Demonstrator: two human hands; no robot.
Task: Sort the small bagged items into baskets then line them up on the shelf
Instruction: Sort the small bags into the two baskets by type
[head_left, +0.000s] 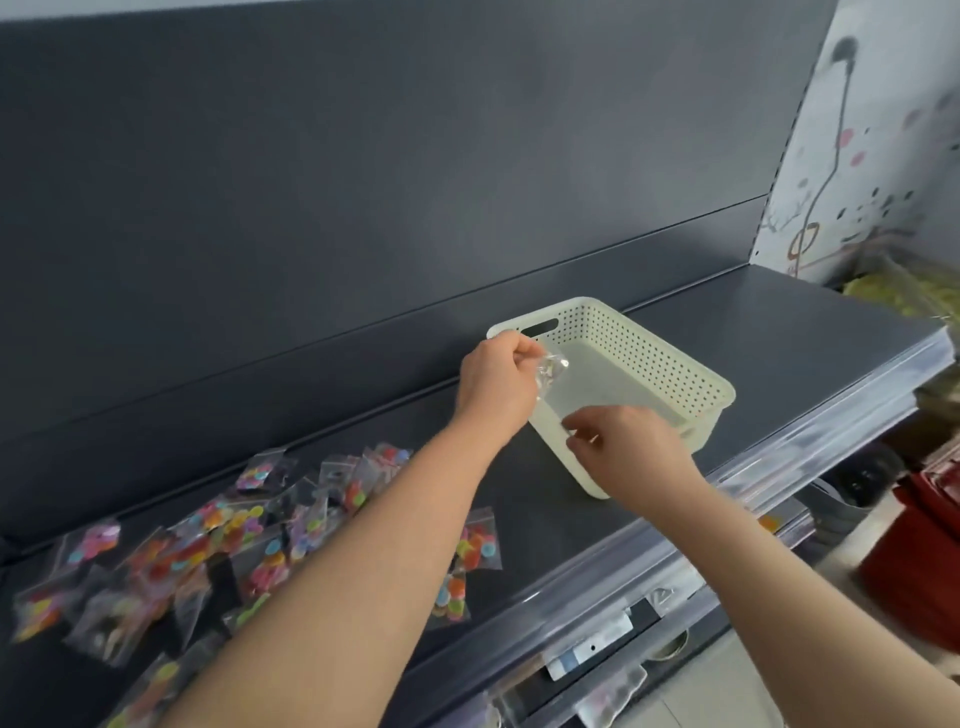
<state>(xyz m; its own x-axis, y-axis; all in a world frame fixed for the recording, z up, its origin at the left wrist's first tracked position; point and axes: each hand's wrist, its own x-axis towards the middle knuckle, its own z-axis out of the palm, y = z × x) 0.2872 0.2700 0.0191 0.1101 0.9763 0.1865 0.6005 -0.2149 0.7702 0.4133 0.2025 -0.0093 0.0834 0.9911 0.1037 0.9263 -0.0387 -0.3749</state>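
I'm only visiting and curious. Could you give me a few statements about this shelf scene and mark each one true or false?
1. The cream perforated plastic basket stands on the dark grey shelf. True.
2. The basket is heaped full of bags. False: its pale floor shows bare, and no bag lies in it.
3. The left hand pinches a small clear bag above the basket's near left corner. True.
4. The pile of small clear bags of coloured buttons lies to the right of the basket. False: it lies to the left of it, on the same shelf.
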